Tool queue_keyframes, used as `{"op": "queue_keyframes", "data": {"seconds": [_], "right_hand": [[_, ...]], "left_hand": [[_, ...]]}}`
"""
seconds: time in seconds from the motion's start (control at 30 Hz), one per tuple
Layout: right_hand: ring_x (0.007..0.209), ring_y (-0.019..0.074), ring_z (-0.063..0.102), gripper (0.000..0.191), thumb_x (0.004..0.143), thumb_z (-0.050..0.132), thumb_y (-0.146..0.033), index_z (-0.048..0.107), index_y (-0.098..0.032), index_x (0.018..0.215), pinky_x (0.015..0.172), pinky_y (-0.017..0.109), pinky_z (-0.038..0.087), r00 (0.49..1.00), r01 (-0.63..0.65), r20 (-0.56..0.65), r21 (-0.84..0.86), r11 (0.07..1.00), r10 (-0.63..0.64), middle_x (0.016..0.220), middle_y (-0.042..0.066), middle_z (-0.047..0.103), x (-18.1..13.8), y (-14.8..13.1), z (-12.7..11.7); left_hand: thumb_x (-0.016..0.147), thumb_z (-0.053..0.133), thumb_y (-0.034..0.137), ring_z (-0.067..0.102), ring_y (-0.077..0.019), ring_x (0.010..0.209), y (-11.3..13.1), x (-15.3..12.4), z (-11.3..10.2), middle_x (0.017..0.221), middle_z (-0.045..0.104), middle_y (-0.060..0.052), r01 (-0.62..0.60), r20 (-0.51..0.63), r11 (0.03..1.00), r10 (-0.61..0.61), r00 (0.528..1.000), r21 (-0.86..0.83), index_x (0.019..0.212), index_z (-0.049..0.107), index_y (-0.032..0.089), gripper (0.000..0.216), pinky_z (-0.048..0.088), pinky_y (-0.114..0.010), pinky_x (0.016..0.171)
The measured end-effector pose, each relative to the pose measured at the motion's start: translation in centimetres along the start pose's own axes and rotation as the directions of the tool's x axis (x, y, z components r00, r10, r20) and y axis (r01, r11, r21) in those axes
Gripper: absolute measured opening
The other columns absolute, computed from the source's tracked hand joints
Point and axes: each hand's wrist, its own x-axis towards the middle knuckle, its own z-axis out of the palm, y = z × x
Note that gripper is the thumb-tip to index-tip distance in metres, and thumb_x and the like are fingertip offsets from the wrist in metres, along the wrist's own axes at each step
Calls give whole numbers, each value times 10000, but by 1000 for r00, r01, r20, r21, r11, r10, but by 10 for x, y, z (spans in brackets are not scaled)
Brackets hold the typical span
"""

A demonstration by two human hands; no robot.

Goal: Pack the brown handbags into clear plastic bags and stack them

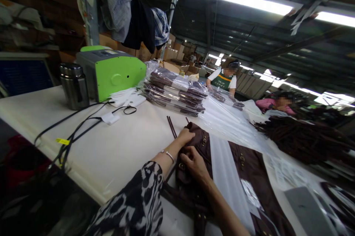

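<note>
A dark brown leather-like article (pixel 198 140) with brass-coloured fittings and straps lies spread on the white table. Across it runs a white foam strip (pixel 229 177). My left hand (pixel 186 137) is closed on the article's far left edge, its fingertips partly hidden. Just nearer to me, my right hand (pixel 195 162) has its fingers curled on the folded brown material beside a brass fitting. Thin brown cords (pixel 172 127) stick out beyond my left hand. A shiny clear packet (pixel 251 193) rests on the article, right of the foam.
Plastic-wrapped brown articles (pixel 174 91) are stacked farther back. Left of them stand a green and grey machine (pixel 119 75) and a steel flask (pixel 74 86), with black cables (pixel 74 130) trailing over the table edge. A brown pile (pixel 305 140) lies right. Two people are across the table.
</note>
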Motion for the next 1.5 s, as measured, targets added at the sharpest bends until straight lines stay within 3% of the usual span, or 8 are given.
{"op": "queue_keyframes", "data": {"seconds": [0.17,0.3,0.43,0.67,0.8,0.97,1.37,1.5], "right_hand": [[603,173,588,460,807,546,-571,636,-171,1015,562,297,484,964,-164,-136,376,912,230,766,20,648,2,20,-8],[1064,261,623,421,808,536,-449,665,-160,1086,986,417,474,882,-59,-449,198,978,144,1116,111,690,2,35,-2],[1388,275,398,517,867,452,-379,597,-140,1302,1177,493,258,968,76,-228,-113,991,-101,1431,137,524,9,42,16],[1460,275,260,585,918,357,-327,469,-75,1433,1197,518,178,993,93,-35,-366,926,-114,1530,158,376,14,45,29],[1267,301,541,519,856,484,-422,644,-141,1261,1082,471,401,998,36,59,-175,984,-26,1353,139,599,29,30,-12],[1023,241,654,432,875,452,-444,675,-169,1122,945,373,484,973,7,-221,-240,971,-62,1110,98,716,86,11,-60],[639,173,628,585,939,368,-600,670,-201,636,629,265,449,994,0,94,-504,864,55,624,25,665,197,48,-35],[746,208,652,608,968,291,-623,708,-212,804,675,296,443,991,-93,21,-629,772,136,748,67,698,194,55,-24]], "left_hand": [[809,648,260,578,-261,1155,-5,6,0,1163,645,-143,-69,-182,984,98,978,162,1024,649,148,242,411,-347,1017],[832,591,172,587,-224,1136,-7,10,10,1153,643,-128,-95,-223,978,137,965,187,1041,627,149,213,417,-328,1014],[835,571,141,610,-195,1126,-14,24,8,1180,683,-103,-100,-175,982,129,976,162,1143,624,151,313,439,-286,985],[828,634,318,707,-211,846,-21,44,-3,878,762,-77,-36,-61,988,45,997,147,890,733,145,209,516,-262,736],[899,532,406,679,-259,1009,-21,38,5,1017,743,-145,-21,-125,979,47,991,203,950,722,135,335,496,-312,853],[945,433,357,636,-277,1120,-23,30,11,1154,704,-154,-24,-148,968,62,987,250,1091,686,165,349,463,-351,937],[913,479,379,686,-245,911,-24,31,-2,937,753,-91,-87,-37,959,101,994,271,929,729,180,320,492,-301,798],[851,577,414,674,-247,879,-25,18,-13,943,741,-88,-85,47,957,75,996,276,948,708,162,300,494,-299,771]]}}
